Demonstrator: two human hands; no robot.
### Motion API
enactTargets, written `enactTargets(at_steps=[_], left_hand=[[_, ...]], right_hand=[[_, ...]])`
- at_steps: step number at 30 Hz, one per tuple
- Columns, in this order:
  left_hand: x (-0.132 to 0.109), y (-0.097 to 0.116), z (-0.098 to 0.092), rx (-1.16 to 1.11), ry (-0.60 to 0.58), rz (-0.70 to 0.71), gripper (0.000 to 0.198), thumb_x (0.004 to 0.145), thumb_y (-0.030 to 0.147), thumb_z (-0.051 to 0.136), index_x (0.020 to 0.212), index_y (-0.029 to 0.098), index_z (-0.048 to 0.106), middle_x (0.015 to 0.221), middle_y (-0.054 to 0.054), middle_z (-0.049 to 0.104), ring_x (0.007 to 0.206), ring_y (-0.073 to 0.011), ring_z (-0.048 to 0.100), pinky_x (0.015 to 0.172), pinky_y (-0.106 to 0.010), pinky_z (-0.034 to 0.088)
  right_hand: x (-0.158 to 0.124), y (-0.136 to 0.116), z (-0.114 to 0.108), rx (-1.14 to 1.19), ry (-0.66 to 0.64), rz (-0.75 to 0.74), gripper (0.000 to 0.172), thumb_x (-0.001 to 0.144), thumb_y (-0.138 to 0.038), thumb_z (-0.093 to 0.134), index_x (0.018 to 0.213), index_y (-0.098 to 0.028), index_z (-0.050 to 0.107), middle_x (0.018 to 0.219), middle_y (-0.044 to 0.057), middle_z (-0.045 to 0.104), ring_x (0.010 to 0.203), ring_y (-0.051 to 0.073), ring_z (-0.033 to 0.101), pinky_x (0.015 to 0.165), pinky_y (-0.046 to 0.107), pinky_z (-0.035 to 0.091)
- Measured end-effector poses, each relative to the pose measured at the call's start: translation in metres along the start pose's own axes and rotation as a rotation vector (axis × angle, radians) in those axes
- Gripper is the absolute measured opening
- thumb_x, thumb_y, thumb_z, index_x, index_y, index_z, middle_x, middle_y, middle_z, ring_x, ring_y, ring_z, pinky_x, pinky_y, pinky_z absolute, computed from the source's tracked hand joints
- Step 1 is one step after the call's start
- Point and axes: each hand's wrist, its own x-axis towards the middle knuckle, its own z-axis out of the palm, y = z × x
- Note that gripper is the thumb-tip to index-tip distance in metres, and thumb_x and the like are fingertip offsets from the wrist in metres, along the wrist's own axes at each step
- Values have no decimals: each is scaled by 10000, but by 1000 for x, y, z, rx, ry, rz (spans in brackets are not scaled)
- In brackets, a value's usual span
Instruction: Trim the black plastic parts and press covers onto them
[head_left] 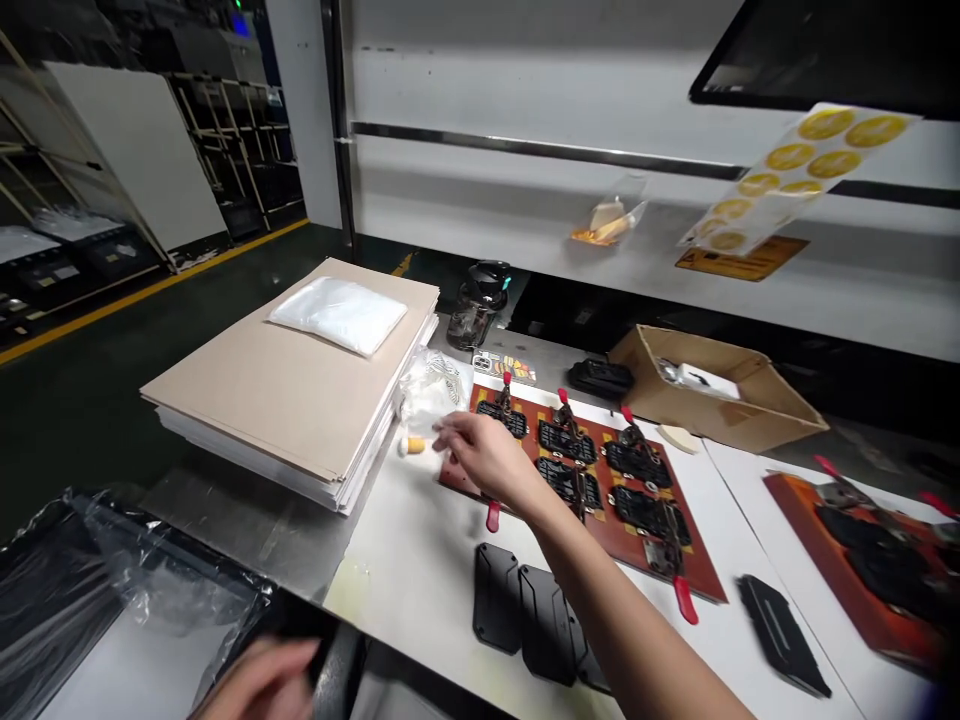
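At 7 o'clock, left hand (259, 685): motion-blurred; finger state cannot be told.
At 12 o'clock, right hand (487, 455): fingers (454, 430) are held slightly spread over a red clamping jig (622, 535), just beside a small yellow-tipped plug (411, 445).

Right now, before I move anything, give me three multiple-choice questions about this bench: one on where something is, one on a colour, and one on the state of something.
1. Where is the white bag? A on the floor, B on the stack of cardboard sheets, C in a hand.
2. What colour are the clamp handles? A blue, B green, C red.
3. What state is the cardboard box in? A open at the top, B taped shut, C upside down.

Answers: 1 B, it lies on top of the stack. 2 C, the handles show red. 3 A, white items show inside it.
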Motion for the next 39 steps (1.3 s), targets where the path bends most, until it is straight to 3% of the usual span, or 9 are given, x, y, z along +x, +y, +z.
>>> enactTargets(at_steps=[4, 6, 8, 10, 16, 21, 27, 32, 39], left_hand=[[21, 45, 68, 107, 14, 436, 666, 750, 370, 801, 1351, 253, 541, 1364, -112, 520, 1283, -283, 497, 1095, -352, 407], [41, 63, 94, 81, -257, 404, 573, 758, 405, 789, 1264, 212, 604, 1193, -103, 618, 1108, -242, 588, 1006, -324, 455], [53, 68, 111, 51, -490, 289, 414, 837, 483, 688, 1103, 166, 670, 936, -74, 659, 779, -166, 604, 746, -265, 499], [56, 62, 120, 71, -563, 230, 396, 889, 524, 602, 968, 144, 682, 759, -34, 613, 571, -102, 476, 550, -216, 395], [41, 43, 133, 217, -624, 254, 310, 833, 452, 697, 961, 172, 666, 830, -18, 624, 725, -118, 533, 662, -197, 392], [46, 39, 130, 310, -594, 202, 424, 780, 430, 741, 1079, 200, 547, 747, 41, 567, 545, -74, 408, 541, -189, 281], [48, 38, 112, 346, -617, 131, 373, 761, 493, 734, 870, 138, 713, 909, -68, 678, 848, -183, 583, 770, -248, 416], [47, 43, 104, 366, -661, 69, 372, 766, 496, 744, 831, 130, 735, 855, -58, 687, 810, -169, 574, 739, -238, 402], [49, 30, 84, 301, -553, -44, 523, 752, 591, 717, 1003, 135, 672, 818, -78, 656, 740, -202, 625, 702, -298, 488]], right_hand=[[-45, -4, -4, 660, -351, -21, 277, 906, -397, 623, 895, -132, 705, 850, 64, 715, 620, 122, 566, 537, 220, 426], [-67, 1, 0, 816, -415, -48, 298, 868, -423, 679, 850, -128, 715, 798, 51, 702, 596, 103, 527, 554, 213, 429], [-90, 13, 4, 872, -418, -23, 338, 869, -466, 675, 850, -132, 726, 801, 53, 701, 604, 108, 531, 563, 218, 437], [-112, 28, 6, 793, -353, 46, 347, 870, -482, 672, 861, -140, 732, 808, 57, 706, 644, 134, 573, 589, 235, 455], [-132, 56, -10, 643, -164, -52, 409, 927, -458, 611, 1222, -180, 666, 1125, 70, 696, 1025, 204, 633, 865, 287, 482], [-105, 58, -17, 603, -205, 41, 226, 834, -364, 694, 797, -143, 718, 736, 43, 703, 674, 159, 616, 613, 247, 431], [-114, 72, 5, 823, -118, 80, 417, 918, -544, 559, 947, -131, 608, 922, 100, 710, 800, 165, 645, 736, 284, 503], [-117, 81, 8, 834, -306, 89, 352, 802, -459, 732, 859, -113, 709, 775, 61, 698, 662, 135, 587, 633, 245, 454], [-111, 84, 18, 820, -232, 197, 432, 709, -543, 769, 712, -122, 673, 631, 32, 642, 537, 120, 517, 526, 239, 384]])
